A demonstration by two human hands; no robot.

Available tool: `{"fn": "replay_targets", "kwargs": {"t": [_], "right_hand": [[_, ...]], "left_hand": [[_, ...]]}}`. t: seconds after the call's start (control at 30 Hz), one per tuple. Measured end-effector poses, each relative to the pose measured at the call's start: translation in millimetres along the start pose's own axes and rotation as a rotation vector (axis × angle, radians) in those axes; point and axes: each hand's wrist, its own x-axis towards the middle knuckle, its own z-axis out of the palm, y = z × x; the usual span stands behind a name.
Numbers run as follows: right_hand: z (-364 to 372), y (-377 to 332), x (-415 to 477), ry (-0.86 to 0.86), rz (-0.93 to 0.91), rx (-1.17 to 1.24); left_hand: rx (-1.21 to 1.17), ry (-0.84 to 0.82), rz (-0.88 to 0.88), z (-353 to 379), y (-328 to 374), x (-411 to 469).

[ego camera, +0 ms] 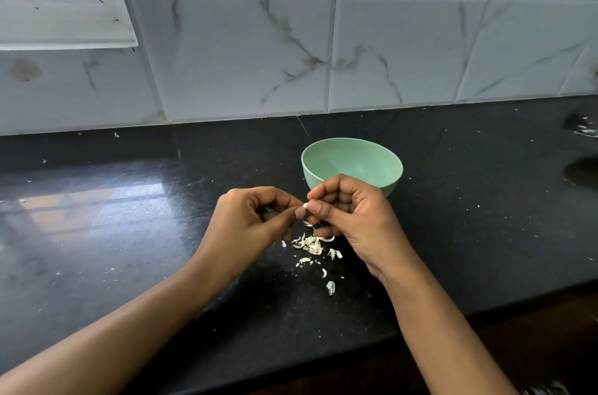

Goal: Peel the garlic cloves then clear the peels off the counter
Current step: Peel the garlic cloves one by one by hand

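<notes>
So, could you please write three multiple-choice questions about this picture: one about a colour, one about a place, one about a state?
1. The bowl is: A pale green; B red; C white.
2. The garlic peels lie: A inside the bowl; B on the window sill; C on the counter, in front of the bowl.
3. The garlic clove is: A lying on the counter; B pinched between the left hand and right hand; C in the bowl.
Answers: 1 A, its wall is pale green; 2 C, the pile sits on the dark counter; 3 B, fingertips of both hands meet on it.
</notes>
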Motion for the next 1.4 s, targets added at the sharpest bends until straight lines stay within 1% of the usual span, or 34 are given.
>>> {"fn": "replay_targets", "kwargs": {"t": [0.17,0.3,0.47,0.57,0.73,0.87,0.97,1.1,1.23,1.33,1.4], "right_hand": [[1.9,3.9,-0.1,-0.058,-0.154,-0.263],[2.4,2.8,-1.5,-0.082,-0.238,-0.346],[0.8,4.2,-0.4,-0.085,-0.277,-0.417],[-0.3,5.5,0.5,-0.025,-0.265,-0.398],[-2.2,5.5,0.4,0.072,-0.381,-0.517],[-2.1,4.7,0.8,0.129,-0.41,-0.529],[-2.4,4.3,0.8,0.113,-0.382,-0.514],[-3.9,3.5,-0.6,0.068,-0.231,-0.32],[-2.9,0.2,-1.9,0.032,-0.078,-0.153],[-2.6,-2.3,-1.9,0.013,-0.009,-0.036],[-2.0,-1.9,-1.3,0.007,-0.005,-0.039]], "left_hand": [[-0.182,-0.045,-0.141,-3.5,-2.1,4.0],[-0.234,-0.059,-0.174,-4.9,-1.6,5.6],[-0.217,-0.04,-0.159,-6.3,-1.6,5.8],[-0.167,-0.029,-0.112,-5.0,-1.4,4.6],[-0.022,0.004,0.001,-2.9,-2.3,2.0],[-0.041,0.016,0.015,-2.2,-0.2,1.5],[-0.082,0.018,0.013,-2.3,0.0,1.5],[-0.125,0.017,0.001,-3.1,1.9,1.4],[-0.102,0.015,0.035,-3.5,3.2,0.3],[-0.099,0.019,0.04,-3.1,4.5,0.2],[-0.085,0.022,0.035,-3.2,3.0,1.0]]}}
